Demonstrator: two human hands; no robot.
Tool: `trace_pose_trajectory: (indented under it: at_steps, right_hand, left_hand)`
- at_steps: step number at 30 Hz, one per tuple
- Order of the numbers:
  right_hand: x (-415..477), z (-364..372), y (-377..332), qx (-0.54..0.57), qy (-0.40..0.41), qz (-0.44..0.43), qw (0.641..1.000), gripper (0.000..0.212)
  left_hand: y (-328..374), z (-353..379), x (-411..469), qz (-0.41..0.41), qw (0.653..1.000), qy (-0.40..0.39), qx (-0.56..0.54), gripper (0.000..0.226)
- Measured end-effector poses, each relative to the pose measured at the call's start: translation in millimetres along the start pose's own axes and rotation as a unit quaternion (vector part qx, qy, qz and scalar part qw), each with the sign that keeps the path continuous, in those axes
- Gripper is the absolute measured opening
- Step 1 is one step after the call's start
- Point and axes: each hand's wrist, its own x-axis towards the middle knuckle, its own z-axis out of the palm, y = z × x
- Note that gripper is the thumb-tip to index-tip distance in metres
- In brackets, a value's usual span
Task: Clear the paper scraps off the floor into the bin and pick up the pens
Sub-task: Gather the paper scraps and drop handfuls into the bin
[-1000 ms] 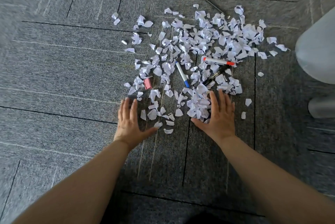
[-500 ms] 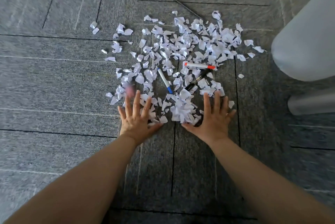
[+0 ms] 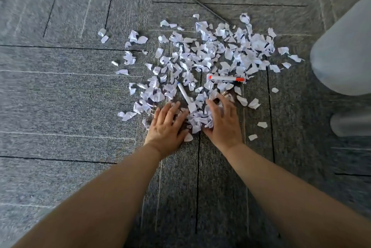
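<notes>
The task looks barely begun. A wide scatter of torn white paper scraps covers the grey carpet-tile floor, and none appears binned; the pale, blurred rounded shape at the right edge may be the bin, though I cannot tell. The left hand and the right hand lie palms down at the near edge of the scatter, fingers spread and slightly curled, heaping a small mound of scraps between them without closing on anything. A white marker with a blue cap lies half buried just beyond the mound, a white marker with orange ends lies further off among the scraps, and a thin dark pen lies at the far edge. All the pens and nearly all the paper remain to be lifted.
</notes>
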Motion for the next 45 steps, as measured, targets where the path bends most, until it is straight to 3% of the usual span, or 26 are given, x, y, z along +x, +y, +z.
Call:
trace_pose_trajectory:
  at_steps: [6, 10, 12, 17, 20, 28, 39, 45]
  right_hand:
    - [-5.2, 3.4, 1.1, -0.057, 0.017, -0.062, 0.996, 0.073]
    - [-7.1, -0.9, 0.9, -0.052, 0.014, -0.075, 0.996, 0.062]
    - [-8.6, -4.6, 0.9, -0.041, -0.013, -0.080, 0.996, 0.060]
    - [-10.4, -21.7, 7.9, -0.025, -0.065, -0.047, 0.996, 0.039]
    - [-6.9, -42.4, 11.2, -0.012, -0.052, -0.013, 0.998, 0.030]
    - [15.5, -162.1, -4.2, 0.084, 0.063, 0.074, 0.992, 0.025]
    - [-29.6, -383.7, -39.9, 0.032, 0.246, 0.214, 0.945, 0.017]
    - [-28.2, -432.0, 2.0, 0.041, 0.314, 0.250, 0.915, 0.014]
  left_hand:
    - [-1.3, -5.3, 1.4, 0.019, 0.999, 0.029, 0.010, 0.052]
    - [-0.1, -6.3, 5.5, 0.051, 0.994, 0.100, 0.013, 0.044]
    - [-0.2, -5.7, 8.6, 0.088, 0.992, 0.086, 0.023, 0.040]
    - [-3.3, -17.2, 23.8, 0.144, 0.984, 0.103, -0.019, 0.013]
    - [0.0, -40.3, 31.0, 0.132, 0.986, 0.085, -0.056, 0.024]
    - [26.2, -173.2, 54.6, 0.139, 0.978, 0.143, -0.066, 0.026]
    - [109.1, -395.6, 38.1, 0.326, 0.919, 0.209, -0.079, 0.022]
    - [190.5, -435.5, 66.6, 0.398, 0.887, 0.228, -0.059, 0.026]
